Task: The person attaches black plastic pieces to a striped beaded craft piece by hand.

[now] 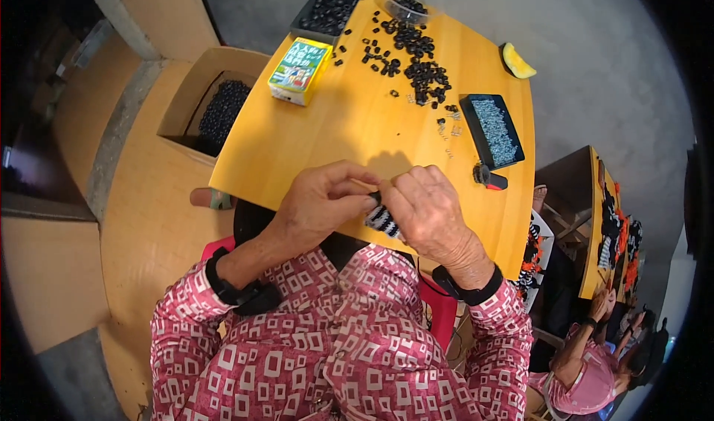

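Note:
Over the table's near edge my two hands meet in front of me. My left hand (320, 198) is closed in a pinch, thumb and fingertips at a small black piece (375, 197). My right hand (428, 209) has its fingers curled around a small black-and-white striped piece (382, 221), which hangs below the black one. Whether the two are joined I cannot tell, as my fingers cover part of them. Beyond my right hand lie a black-and-red object (491, 177) and a dark tray (511, 155) of tiny silvery bits.
Loose black pieces (428, 79) and silvery bits lie across the yellow table (327, 138). At its far end stand a filled black bin (326, 12) and a clear bowl (405, 6); nearer are a yellow-green box (300, 71) and a yellow wedge (517, 62). A carton (178, 116) stands left; another person (584, 376) works right.

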